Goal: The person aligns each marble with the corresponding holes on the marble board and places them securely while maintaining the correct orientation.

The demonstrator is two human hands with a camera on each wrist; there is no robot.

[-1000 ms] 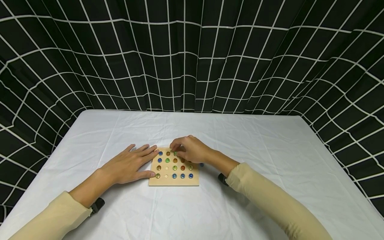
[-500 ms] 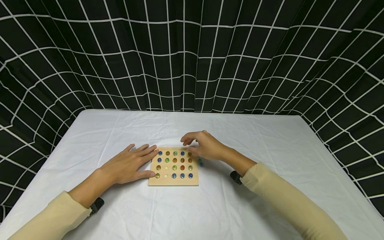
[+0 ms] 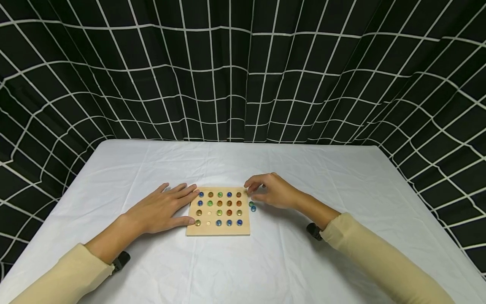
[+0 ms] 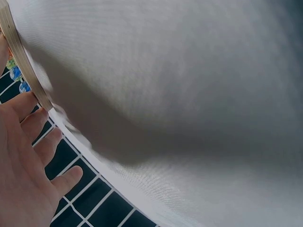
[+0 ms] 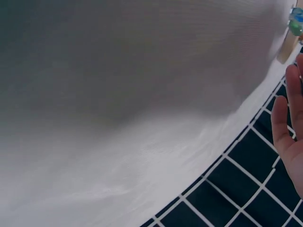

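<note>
A light wooden board (image 3: 225, 230) with rows of coloured glass marbles (image 3: 229, 203) lies on the white cloth. Two of its hollows, in the second column, hold no marble. My left hand (image 3: 161, 209) lies flat with fingers spread, its index finger and thumb over the board's left edge. Loose beside the right edge are a green marble (image 3: 251, 204) and a blue marble (image 3: 253, 208). My right hand (image 3: 275, 191) hovers just above and right of them, fingers loosely bent, thumb apart, nothing visible between them. In the right wrist view its fingers (image 5: 280, 118) are only partly in frame.
A white cloth (image 3: 159, 270) covers the table, with slight creases. Black curtains with a white grid (image 3: 243, 84) hang behind it and at both sides. Each wrist wears a small black device, one at the left cuff (image 3: 121, 261), one at the right cuff (image 3: 314, 231).
My right hand has moved right from the board's top row to beside the loose marbles, its fingers parted. The top row it covered now shows full of marbles. My left hand stays put.
</note>
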